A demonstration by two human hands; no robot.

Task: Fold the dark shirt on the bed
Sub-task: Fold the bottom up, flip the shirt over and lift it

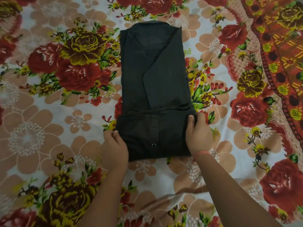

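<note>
The dark shirt (154, 76) lies flat in the middle of the bed as a long narrow strip, collar at the far end, sleeves folded in over its back. Its near end is turned up and over into a flap (152, 133) with a small round snap button showing. My left hand (114, 148) grips the flap's left edge. My right hand (199, 133) grips the flap's right edge, thumb on top of the cloth; a thin orange thread circles that wrist.
The bed is covered by a floral sheet (49, 112) with red and yellow roses on white and tan. An orange-red patterned border of the sheet (278, 38) runs along the far right. Small wrinkles lie near my arms at the front.
</note>
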